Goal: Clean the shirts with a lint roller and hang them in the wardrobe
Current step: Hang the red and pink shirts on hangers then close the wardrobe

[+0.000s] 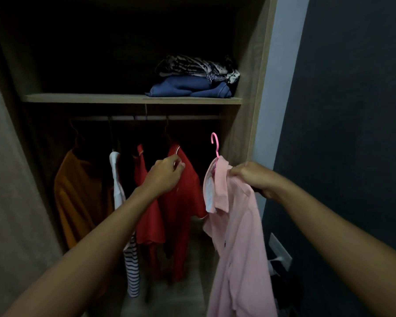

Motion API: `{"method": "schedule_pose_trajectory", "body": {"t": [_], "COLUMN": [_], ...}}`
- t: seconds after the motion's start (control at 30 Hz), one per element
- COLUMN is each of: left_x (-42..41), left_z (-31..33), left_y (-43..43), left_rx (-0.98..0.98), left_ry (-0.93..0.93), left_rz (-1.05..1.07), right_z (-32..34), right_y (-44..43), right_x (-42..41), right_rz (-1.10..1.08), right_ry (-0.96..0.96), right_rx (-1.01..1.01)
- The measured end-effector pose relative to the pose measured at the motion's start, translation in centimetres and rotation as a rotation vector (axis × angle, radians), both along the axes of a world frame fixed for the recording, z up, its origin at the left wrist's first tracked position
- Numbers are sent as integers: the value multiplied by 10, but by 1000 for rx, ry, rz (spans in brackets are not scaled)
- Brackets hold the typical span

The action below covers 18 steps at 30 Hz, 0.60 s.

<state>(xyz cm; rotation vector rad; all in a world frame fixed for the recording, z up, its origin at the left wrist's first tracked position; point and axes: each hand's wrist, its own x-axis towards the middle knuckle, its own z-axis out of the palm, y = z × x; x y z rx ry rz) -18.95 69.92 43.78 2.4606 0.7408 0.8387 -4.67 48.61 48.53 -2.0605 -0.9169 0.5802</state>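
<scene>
My right hand (249,177) grips the pink shirt (236,236) at its shoulder and holds it up on its hanger (215,145), with the hook free and below the rail (192,117). My left hand (164,178) pinches the red shirt (181,213) at the shoulder, just beside it. Judgement: push the red shirt left to open a gap, then lift the hook over the rail's right end, keeping the hanger level so the collar does not slip. No lint roller is in view.
</scene>
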Motion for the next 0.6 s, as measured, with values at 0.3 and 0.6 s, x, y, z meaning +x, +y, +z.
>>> {"method": "schedule_pose_trajectory", "body": {"t": [0.3, 0.6], "left_x": [88, 110], "left_z": [0, -15], "left_y": [74, 110], "left_rx": [156, 220], "left_ry": [321, 294], "left_rz": [-149, -53], "right_z": [6, -8], "right_y": [59, 107], "right_x": [17, 39], "right_rz": [-31, -168], "right_ry": [-59, -141], "right_rx": [21, 77]}}
